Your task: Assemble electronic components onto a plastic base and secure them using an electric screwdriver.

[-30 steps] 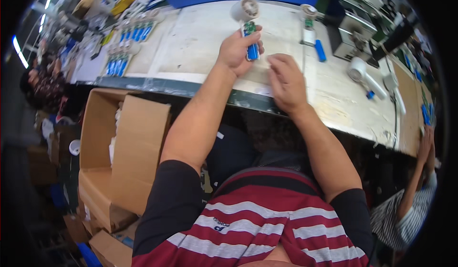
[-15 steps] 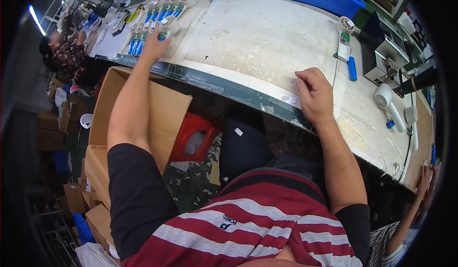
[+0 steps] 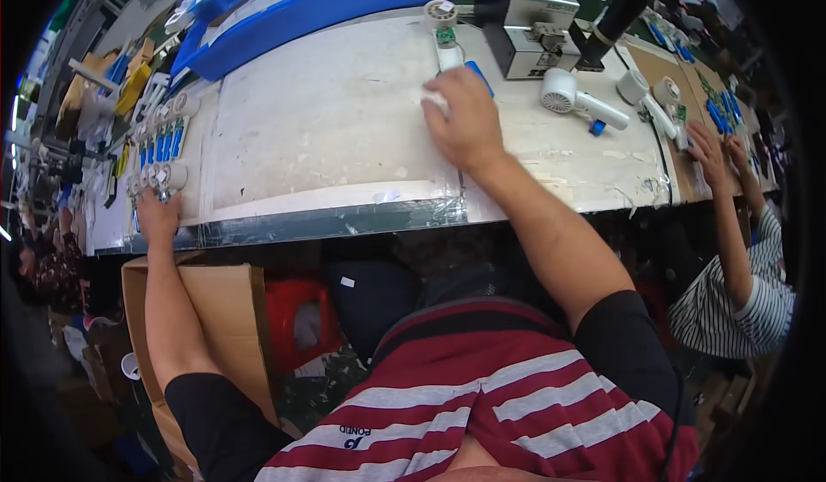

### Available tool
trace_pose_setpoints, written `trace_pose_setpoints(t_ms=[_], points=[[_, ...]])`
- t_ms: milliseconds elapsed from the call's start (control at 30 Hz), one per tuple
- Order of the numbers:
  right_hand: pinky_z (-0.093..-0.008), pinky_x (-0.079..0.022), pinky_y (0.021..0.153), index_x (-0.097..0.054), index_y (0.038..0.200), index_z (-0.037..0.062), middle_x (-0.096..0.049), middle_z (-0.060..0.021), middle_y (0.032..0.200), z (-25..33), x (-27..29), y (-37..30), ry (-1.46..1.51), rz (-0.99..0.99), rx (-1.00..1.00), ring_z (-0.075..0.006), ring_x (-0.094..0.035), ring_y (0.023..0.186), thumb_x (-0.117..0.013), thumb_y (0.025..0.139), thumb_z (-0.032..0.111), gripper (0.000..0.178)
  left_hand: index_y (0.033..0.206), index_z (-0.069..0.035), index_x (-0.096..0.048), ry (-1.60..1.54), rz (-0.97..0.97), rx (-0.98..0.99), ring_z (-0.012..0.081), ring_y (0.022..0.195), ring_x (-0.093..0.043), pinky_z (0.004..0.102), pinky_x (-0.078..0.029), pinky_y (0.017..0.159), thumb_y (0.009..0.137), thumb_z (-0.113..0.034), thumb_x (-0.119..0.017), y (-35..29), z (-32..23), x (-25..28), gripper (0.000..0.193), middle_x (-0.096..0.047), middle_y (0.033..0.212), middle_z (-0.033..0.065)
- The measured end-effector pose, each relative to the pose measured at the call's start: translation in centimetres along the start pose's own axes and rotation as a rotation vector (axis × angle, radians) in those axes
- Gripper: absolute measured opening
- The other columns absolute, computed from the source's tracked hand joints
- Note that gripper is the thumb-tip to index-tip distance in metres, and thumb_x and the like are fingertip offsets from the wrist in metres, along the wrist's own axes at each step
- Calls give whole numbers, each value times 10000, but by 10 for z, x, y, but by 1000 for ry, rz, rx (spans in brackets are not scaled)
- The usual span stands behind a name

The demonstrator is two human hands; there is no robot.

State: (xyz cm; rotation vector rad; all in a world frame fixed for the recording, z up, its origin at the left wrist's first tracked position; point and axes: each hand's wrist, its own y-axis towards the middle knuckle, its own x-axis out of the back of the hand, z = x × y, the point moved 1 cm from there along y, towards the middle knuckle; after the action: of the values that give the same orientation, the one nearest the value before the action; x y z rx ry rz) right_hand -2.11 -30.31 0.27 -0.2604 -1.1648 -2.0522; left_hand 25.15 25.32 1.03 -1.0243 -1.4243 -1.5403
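My left hand point(image 3: 158, 215) rests at the near end of a group of small fan assemblies at the table's left, its fingers curled round one whose body they mostly hide. These assemblies have round white heads point(image 3: 172, 174), green circuit boards and blue batteries point(image 3: 161, 148). My right hand point(image 3: 466, 116) is over the table's middle right, fingers bent and slightly blurred, with a whitish bit showing between thumb and forefinger; I cannot make out what it is. Just beyond it lies an opened fan point(image 3: 446, 52) with a green board, and a blue battery point(image 3: 479, 77) beside it.
Long blue trays point(image 3: 327, 9) line the back. A metal box device point(image 3: 540, 47) and a white handheld fan point(image 3: 572, 99) stand right of my right hand. An open cardboard box point(image 3: 219, 318) and a red stool point(image 3: 301, 323) are below the edge. A co-worker's hands point(image 3: 710, 155) work at far right.
The view has swung to the right. My right hand has moved from the table's front edge to beside the opened fan. My left hand remains at the fan group, now lower on its near end.
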Motion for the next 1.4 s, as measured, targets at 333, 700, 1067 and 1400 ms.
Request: trace_pose_setpoints(t_ms=[333,700,1067,1400], points=[[-450,-503,964,-782,1067,59,-685,-149,1133,-63,-5,37,-576,220,-258,-353,-633,1091,-672,954,274,267,1046,-21,-672,-732,13,-751,297,958,-635,377,-519,904,905,-187,-784,-105,-307,99,244,-654,1039,125],[-461,-504,946,-800,1018,85,-689,-145,1092,-59,-8,34,-495,240,-87,-355,-640,1042,-635,977,268,250,1131,-9,-723,-877,206,-623,337,1018,-644,409,-527,964,921,-202,-771,-112,-453,39,289,-679,1094,157],[-465,-477,1018,-782,1052,48,-683,-167,1128,-89,-16,60,-539,5,-134,-349,-620,1073,-621,970,200,236,1151,-3,-718,-840,169,-612,328,1026,-648,398,-532,963,929,-180,-753,-103,-474,37,286,-678,1139,155],[-393,-477,926,-690,951,88,-684,-88,1089,-106,186,-30,-787,-256,48,-292,-611,1013,-708,861,203,147,1163,-15,-693,-1186,0,-719,262,967,-607,346,-512,903,919,-116,-728,-133,-471,59,267,-655,1092,108]])
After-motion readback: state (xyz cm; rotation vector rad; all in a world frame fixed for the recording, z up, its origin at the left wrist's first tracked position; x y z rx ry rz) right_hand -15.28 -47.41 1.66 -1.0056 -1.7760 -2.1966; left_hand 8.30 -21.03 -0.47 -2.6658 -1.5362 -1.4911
